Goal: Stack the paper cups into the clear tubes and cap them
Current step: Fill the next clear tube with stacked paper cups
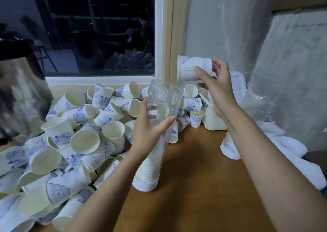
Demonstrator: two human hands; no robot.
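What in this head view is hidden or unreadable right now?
- Head view: print on the paper cup in the right hand, too small and blurred.
- Head view: how many cups sit in the clear tube; rims merge, left hand covers part.
- Head view: lone cup, partly behind the right forearm.
- Head view: loose cup pile, cut off at left edge.

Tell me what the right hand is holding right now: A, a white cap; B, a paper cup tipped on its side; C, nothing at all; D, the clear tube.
B: the right hand grips a paper cup tipped sideways, up and right of the open top of the clear tube, which the left hand holds.
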